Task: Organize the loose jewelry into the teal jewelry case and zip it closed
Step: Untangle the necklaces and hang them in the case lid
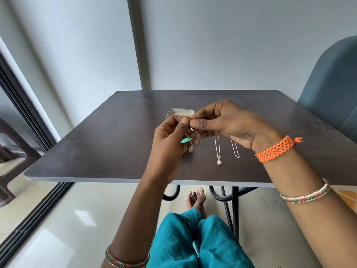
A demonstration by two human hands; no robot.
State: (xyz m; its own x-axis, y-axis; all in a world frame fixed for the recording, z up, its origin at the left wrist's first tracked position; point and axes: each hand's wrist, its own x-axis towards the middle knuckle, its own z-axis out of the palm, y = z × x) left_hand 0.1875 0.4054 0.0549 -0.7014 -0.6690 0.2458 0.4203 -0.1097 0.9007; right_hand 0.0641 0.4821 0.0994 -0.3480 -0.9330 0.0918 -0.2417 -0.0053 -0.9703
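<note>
The teal jewelry case point(180, 112) lies open on the dark table point(108, 140), mostly hidden behind my hands; its pale lining shows at the far end. My left hand point(172, 140) and my right hand point(229, 124) are raised above the table and meet over the case, both pinching the top of a thin silver chain whose small pendant point(190, 148) hangs below my left fingers. A silver necklace with a ball pendant point(219, 161) lies on the table under my right hand. Beside it lies a plain silver chain point(235, 150).
A blue-grey chair point(332, 88) stands at the table's right far corner. A wall runs behind the table, with a sliding door frame point(25, 113) on the left. My knees in teal trousers point(193, 240) and my bare feet are below the table's near edge.
</note>
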